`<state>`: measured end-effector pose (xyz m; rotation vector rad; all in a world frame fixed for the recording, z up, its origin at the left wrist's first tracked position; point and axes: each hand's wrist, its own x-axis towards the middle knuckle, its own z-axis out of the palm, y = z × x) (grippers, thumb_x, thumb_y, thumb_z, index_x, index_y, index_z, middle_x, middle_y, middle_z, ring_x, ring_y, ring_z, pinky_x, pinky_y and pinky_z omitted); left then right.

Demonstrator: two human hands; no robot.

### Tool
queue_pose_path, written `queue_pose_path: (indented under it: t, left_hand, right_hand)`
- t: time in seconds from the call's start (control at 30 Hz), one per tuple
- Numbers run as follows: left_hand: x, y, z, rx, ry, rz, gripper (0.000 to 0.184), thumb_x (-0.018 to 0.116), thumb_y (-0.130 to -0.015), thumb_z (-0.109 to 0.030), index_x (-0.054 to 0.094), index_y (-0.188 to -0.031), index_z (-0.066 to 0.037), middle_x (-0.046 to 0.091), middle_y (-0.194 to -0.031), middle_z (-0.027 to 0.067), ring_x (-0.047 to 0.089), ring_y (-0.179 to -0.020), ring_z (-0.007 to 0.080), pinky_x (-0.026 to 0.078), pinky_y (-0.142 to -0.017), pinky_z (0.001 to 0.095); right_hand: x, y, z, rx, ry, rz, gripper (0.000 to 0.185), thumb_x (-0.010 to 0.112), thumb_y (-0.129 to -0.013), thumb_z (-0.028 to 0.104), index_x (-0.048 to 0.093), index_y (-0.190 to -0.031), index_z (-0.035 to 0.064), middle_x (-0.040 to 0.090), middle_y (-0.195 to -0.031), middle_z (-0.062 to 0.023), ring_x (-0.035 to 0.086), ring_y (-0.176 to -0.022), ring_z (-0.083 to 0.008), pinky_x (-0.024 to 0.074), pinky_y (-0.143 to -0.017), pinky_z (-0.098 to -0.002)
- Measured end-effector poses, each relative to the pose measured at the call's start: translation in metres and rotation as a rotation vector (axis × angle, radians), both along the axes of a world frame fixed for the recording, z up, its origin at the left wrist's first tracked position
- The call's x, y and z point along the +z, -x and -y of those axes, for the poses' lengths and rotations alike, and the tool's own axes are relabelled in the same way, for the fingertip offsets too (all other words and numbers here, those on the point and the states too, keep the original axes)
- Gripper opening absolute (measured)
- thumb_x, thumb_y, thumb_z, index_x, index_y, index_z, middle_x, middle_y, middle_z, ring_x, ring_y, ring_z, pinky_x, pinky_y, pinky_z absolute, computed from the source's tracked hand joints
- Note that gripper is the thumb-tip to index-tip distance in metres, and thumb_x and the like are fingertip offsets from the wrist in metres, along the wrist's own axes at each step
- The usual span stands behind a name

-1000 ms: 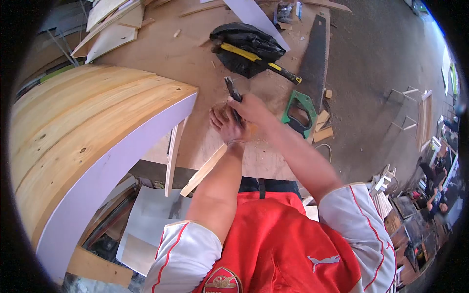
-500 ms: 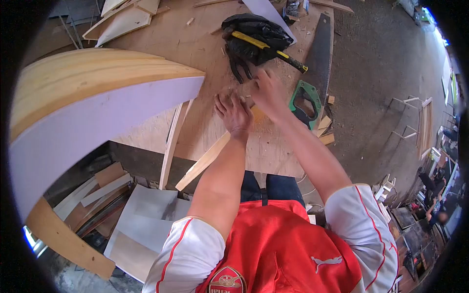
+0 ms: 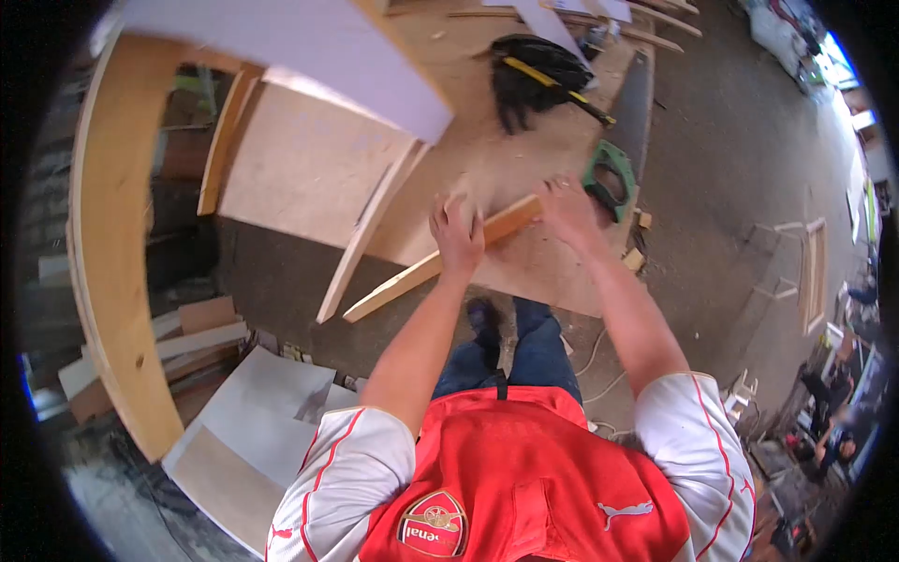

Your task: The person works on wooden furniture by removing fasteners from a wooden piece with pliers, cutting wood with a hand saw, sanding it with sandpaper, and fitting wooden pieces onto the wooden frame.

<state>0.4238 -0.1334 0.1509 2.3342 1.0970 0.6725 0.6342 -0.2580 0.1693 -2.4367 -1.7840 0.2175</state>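
Two-handed, holding wooden batten (image 3: 508, 221) by far end in right hand (image 3: 568, 212), middle beneath left hand (image 3: 460, 240), left closure unclear, spaced wider than earlier.

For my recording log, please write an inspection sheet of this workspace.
Surface: wooden table, strewn with tools.
Job's things: wooden strip, one end jutting past the table's near edge.
Clutter: black bag with hammer on it; saw along the right edge.
Grips: left grip at the strip's middle, right grip at its table end; firmness unclear.
Cables: pale cord-like line on the floor.
Surroundings: white panel lower left; person far right.
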Motion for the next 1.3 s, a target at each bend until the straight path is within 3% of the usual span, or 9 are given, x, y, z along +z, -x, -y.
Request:
queue_pose_path:
  t: [0.17, 0.27, 0.37, 0.47, 0.5, 0.73, 1.0, 1.17, 1.3]
  left_hand:
    - [0.032, 0.165, 0.048, 0.28, -0.012, -0.038, 0.052, 0.077, -0.089, -0.026, 0.055, -0.131, -0.004, 0.054, -0.132, 0.0211, 0.049, -0.127, 0.0374, 0.037, -0.108, 0.0506]
    - [-0.033, 0.272, 0.062, 0.546, 0.31, 0.277, 0.057, 0.074, -0.093, -0.036, 0.052, -0.135, -0.004, 0.055, -0.131, 0.0185, 0.056, -0.119, 0.0294, 0.047, -0.096, 0.0433]
    - [-0.014, 0.334, 0.046, 1.034, 0.986, 0.621, 0.068, 0.066, -0.098, -0.048, 0.043, -0.145, -0.006, 0.054, -0.133, 0.0168, 0.061, -0.112, 0.0234, 0.053, -0.084, 0.0369]
    - [0.033, 0.345, 0.031, 1.342, 0.848, 0.826, 0.07, 0.06, -0.099, -0.053, 0.037, -0.147, -0.007, 0.058, -0.127, 0.0155, 0.066, -0.106, 0.0256, 0.056, -0.082, 0.0374]
    - [0.04, 0.351, 0.023, 1.3, 0.873, 1.111, 0.06, 0.057, -0.103, -0.048, 0.037, -0.143, -0.007, 0.062, -0.12, 0.0136, 0.069, -0.101, 0.0293, 0.058, -0.085, 0.0409]
    - [0.12, 0.397, -0.008, 0.577, 0.897, 1.565, 0.041, 0.054, -0.105, -0.042, 0.048, -0.129, -0.009, 0.065, -0.111, 0.0147, 0.07, -0.098, 0.0332, 0.059, -0.088, 0.045]
    - [0.266, 0.376, 0.001, 0.273, 0.511, 1.439, 0.031, 0.067, -0.1, -0.036, 0.059, -0.11, -0.008, 0.072, -0.101, 0.0147, 0.075, -0.082, 0.035, 0.062, -0.072, 0.0453]
    - [0.314, 0.353, 0.006, 0.174, 0.288, 1.403, 0.018, 0.072, -0.097, -0.014, 0.062, -0.105, -0.001, 0.073, -0.1, 0.0174, 0.075, -0.085, 0.0307, 0.064, -0.077, 0.0415]
    - [0.338, 0.347, 0.001, 0.29, 0.086, 1.217, 0.017, 0.076, -0.093, -0.007, 0.067, -0.101, 0.004, 0.073, -0.092, 0.0074, 0.07, -0.086, 0.0105, 0.054, -0.076, 0.0229]
  right_hand:
    - [0.061, 0.044, 0.055, -0.044, 0.194, -0.304, 0.037, 0.071, -0.089, 0.035, 0.066, -0.119, 0.0145, 0.067, -0.119, -0.0111, 0.059, -0.118, -0.032, 0.0424, -0.102, -0.0502]
    - [0.093, 0.08, 0.092, -0.101, 0.138, -0.238, 0.04, 0.076, -0.082, 0.045, 0.072, -0.103, 0.0115, 0.07, -0.103, -0.0114, 0.063, -0.107, -0.0321, 0.0463, -0.095, -0.0483]
    - [0.111, 0.122, 0.125, -0.182, 0.131, -0.215, 0.044, 0.079, -0.076, 0.051, 0.073, -0.087, 0.0091, 0.07, -0.094, -0.0109, 0.065, -0.099, -0.0322, 0.047, -0.091, -0.0463]
    - [0.095, 0.148, 0.165, -0.217, 0.089, -0.192, 0.048, 0.081, -0.074, 0.054, 0.072, -0.084, 0.0079, 0.07, -0.092, -0.0119, 0.066, -0.098, -0.0327, 0.0483, -0.088, -0.0448]
    - [0.086, 0.155, 0.175, -0.221, 0.058, -0.188, 0.049, 0.082, -0.073, 0.054, 0.072, -0.083, 0.0074, 0.069, -0.092, -0.0124, 0.066, -0.097, -0.033, 0.0489, -0.086, -0.0444]
    - [0.031, 0.219, 0.193, -0.281, 0.057, -0.524, 0.043, 0.077, -0.084, 0.045, 0.073, -0.097, 0.0045, 0.071, -0.092, -0.0211, 0.069, -0.09, -0.0406, 0.0525, -0.078, -0.0493]
    - [0.038, 0.304, 0.1, -0.004, 0.147, -0.64, 0.04, 0.075, -0.088, 0.033, 0.07, -0.119, 0.0085, 0.07, -0.116, -0.0199, 0.066, -0.112, -0.0365, 0.0516, -0.093, -0.0437]
    - [0.195, 0.371, -0.018, 0.396, -0.367, -0.787, 0.059, 0.078, -0.085, 0.034, 0.059, -0.133, 0.0054, 0.068, -0.121, -0.0181, 0.065, -0.114, -0.0342, 0.051, -0.096, -0.0433]
    - [0.284, 0.431, -0.056, 0.458, -0.618, -0.852, 0.071, 0.082, -0.081, 0.024, 0.048, -0.141, 0.0074, 0.067, -0.119, -0.0155, 0.064, -0.115, -0.0337, 0.0519, -0.092, -0.0437]
